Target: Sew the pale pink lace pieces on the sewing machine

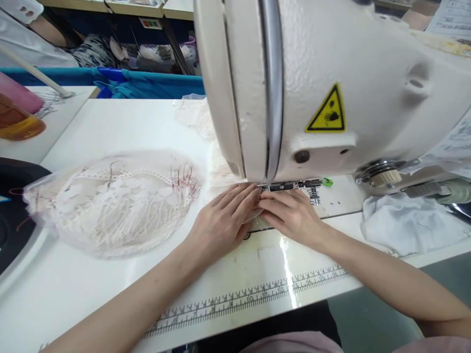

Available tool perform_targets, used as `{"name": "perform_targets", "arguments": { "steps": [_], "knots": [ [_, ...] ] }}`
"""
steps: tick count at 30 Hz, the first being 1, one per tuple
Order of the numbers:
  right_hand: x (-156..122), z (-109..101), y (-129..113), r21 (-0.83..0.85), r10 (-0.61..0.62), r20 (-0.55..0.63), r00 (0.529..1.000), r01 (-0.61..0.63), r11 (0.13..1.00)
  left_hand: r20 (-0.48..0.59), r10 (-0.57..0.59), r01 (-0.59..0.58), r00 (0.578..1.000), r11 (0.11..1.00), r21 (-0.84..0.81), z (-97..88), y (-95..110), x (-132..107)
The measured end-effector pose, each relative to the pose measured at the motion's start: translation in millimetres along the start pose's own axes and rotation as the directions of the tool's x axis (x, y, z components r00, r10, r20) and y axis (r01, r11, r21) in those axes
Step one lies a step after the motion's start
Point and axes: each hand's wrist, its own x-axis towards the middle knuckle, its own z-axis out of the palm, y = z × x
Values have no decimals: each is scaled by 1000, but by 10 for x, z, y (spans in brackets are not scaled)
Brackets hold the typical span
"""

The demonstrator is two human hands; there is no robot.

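My left hand [224, 215] rests at the sewing machine's [253, 88] working area, its fingers together and curled over pale cream lace fabric [220, 169]. Just to its right, my right hand [292, 211] has its fingers bent in a pinch at the edge of the same fabric. A small curved lace edge [253, 214] shows between the two hands. The fingertips of both hands meet close to the presser foot area, and the needle is hidden behind the machine head and the fingers. Farther back, the lace continues behind the machine head.
Left of my hands lies a lace piece with reddish threads [125, 206]. White cloth [412, 223] lies on the right. A printed ruler [250, 299] runs along the table's front edge. At the far left are a black round object [16, 211] and a pink cone [18, 95]. Another person's sleeve [25, 39] shows behind.
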Motion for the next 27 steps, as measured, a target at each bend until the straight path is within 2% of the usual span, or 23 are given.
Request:
{"name": "perform_targets", "arguments": {
  "steps": [4, 7, 14, 21, 27],
  "knots": [
    [18, -18, -1, -20, -79, -42, 996, 78, 997, -52, 17, -17, 998, 1000, 7, -4, -5, 8],
    [14, -25, -5, -17, -53, -36, 998, 53, 998, -67, 52, -52, 996, 999, 4, -2, -15, 14],
    [22, -25, 29, 46, -49, -70, 996, 52, 998, 88, 85, -84, 992, 996, -14, 32, -55, -11],
    [-6, 27, 41, 58, -20, 32, 999, 18, 998, 108, 66, -63, 992, 998, -29, 11, -77, -5],
    [-19, 70, 19, 43, -88, -6, 996, 88, 995, 115, 84, -82, 990, 996, -24, -13, -99, 7]
  ]
}}
